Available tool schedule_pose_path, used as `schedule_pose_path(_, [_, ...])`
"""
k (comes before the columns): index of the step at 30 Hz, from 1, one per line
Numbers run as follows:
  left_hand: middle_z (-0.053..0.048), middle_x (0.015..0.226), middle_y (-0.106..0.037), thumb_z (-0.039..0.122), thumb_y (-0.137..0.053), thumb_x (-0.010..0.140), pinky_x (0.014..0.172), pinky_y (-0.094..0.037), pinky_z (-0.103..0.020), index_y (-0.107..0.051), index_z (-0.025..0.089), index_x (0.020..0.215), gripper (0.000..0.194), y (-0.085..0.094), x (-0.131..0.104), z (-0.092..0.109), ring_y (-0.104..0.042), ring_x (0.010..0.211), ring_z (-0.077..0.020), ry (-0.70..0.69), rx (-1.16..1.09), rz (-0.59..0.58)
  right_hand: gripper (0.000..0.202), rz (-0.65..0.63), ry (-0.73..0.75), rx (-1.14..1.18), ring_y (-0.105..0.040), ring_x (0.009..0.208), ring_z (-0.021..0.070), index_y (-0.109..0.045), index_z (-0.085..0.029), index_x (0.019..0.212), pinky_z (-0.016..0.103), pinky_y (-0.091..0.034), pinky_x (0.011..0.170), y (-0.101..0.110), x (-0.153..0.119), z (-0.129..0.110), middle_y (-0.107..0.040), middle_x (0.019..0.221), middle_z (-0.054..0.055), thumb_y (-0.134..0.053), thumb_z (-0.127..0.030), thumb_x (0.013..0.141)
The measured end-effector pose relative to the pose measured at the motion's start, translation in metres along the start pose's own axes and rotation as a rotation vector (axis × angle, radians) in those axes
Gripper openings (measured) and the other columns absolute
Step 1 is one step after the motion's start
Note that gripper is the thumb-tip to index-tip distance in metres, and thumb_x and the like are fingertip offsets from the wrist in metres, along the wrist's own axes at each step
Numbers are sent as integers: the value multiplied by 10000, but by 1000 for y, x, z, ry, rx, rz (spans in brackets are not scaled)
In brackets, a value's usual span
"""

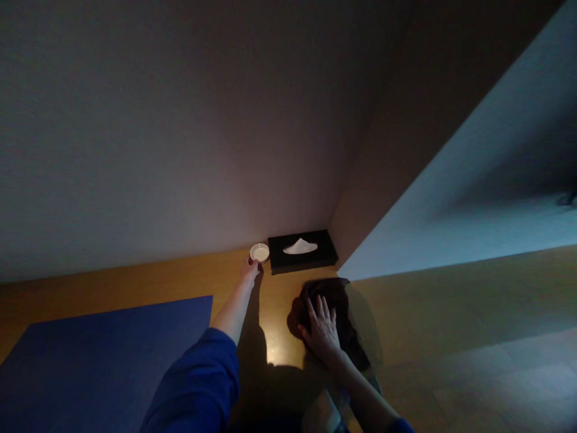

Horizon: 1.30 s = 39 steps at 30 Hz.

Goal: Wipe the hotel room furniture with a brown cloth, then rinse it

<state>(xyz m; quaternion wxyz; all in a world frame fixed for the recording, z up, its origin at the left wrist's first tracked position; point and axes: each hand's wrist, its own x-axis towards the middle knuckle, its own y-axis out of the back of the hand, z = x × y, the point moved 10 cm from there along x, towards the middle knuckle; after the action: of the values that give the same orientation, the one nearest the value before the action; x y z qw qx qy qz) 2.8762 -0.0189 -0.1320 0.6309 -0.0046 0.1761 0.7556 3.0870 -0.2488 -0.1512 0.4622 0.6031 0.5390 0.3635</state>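
At the back of the wooden table [234,264], near the wall, my left hand [251,267] grips the near edge of a small round white dish [259,252]. The dish stands just left of a black tissue box [282,261], from whose slot a white tissue [301,245] sticks out. My right hand [323,329] lies with fingers spread on a dark crumpled cloth [345,313], in front of the tissue box near the table's right edge. Its palm faces down.
A blue mat [112,361] covers the left front of the table. Behind runs a grey wall [180,150], with a corner projecting at the right. Below my hands, a partly seen clear object [327,412] sits at the bottom edge.
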Motion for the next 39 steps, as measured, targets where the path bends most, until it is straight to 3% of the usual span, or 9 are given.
schedule_pose_path(7, [-175,1177,-586,368,-596,823,773,-534,-341,-500,136,1197,450,115,-77,-52,-669,839,-179,98,-86,127,755,-137,204,21,-94,1403,390,-258,-119,1452,603,-152,1067,-16,20,-70,-142,1515,249,-532,-433,822])
schedule_pose_path(13, [-164,1067,-645,455,-553,784,866,-514,-429,-559,108,1134,493,262,-225,-119,-640,949,-255,130,128,369,815,-251,522,39,-10,1408,391,-225,-94,1457,620,-43,1073,-44,26,-195,-99,1513,274,-552,-481,818])
schedule_pose_path(17, [-190,1210,-572,397,-515,777,1056,-359,-484,-593,106,1108,448,315,-304,-141,-495,1196,-309,116,387,535,818,-346,689,79,-7,1411,381,-231,-94,1454,607,-32,1085,-65,-27,-258,-87,1516,268,-574,-466,811])
schedule_pose_path(20, [-182,1349,-467,357,-479,800,1127,-250,-472,-580,112,1158,445,309,-319,-154,-347,1327,-308,73,511,527,751,-423,865,111,-35,1419,346,-275,-125,1444,580,-62,1105,-73,-91,-270,-120,1525,228,-565,-428,821])
schedule_pose_path(23, [-199,1449,-338,363,-449,837,1140,-183,-512,-530,84,1237,494,281,-310,-167,-157,1403,-334,16,587,446,666,-457,960,111,-114,1420,298,-323,-168,1429,566,-109,1115,-72,-131,-232,-196,1526,162,-539,-348,825])
schedule_pose_path(28, [-230,1500,-210,380,-433,870,1125,-169,-556,-408,35,1338,582,233,-295,-178,-28,1410,-346,-125,679,223,584,-220,452,-30,-192,1398,290,-340,-152,1418,608,-159,1086,-41,-94,-59,-283,1503,125,-419,-304,860])
schedule_pose_path(32, [-236,1515,-138,299,-384,888,1139,-135,-541,-316,3,1385,582,226,-294,-182,26,1410,-324,-204,726,125,625,-14,-55,-62,-183,1392,338,-286,-90,1432,611,-236,1049,-2,-73,57,-257,1497,193,-358,-409,899])
schedule_pose_path(35, [-198,1525,-146,194,-367,864,1154,-132,-501,-315,29,1394,557,228,-290,-187,33,1412,-293,-225,745,82,716,28,-166,-57,-191,1369,403,-261,-67,1440,629,-255,1018,1,-75,43,-249,1477,256,-413,-486,879])
schedule_pose_path(39, [-192,1520,-172,61,-385,768,1171,-130,-426,-297,16,1403,643,234,-283,-192,-3,1414,-267,-201,795,49,772,-28,113,3,-136,1381,409,-271,-93,1440,651,-204,1028,-33,-105,-84,-208,1498,245,-489,-531,843])
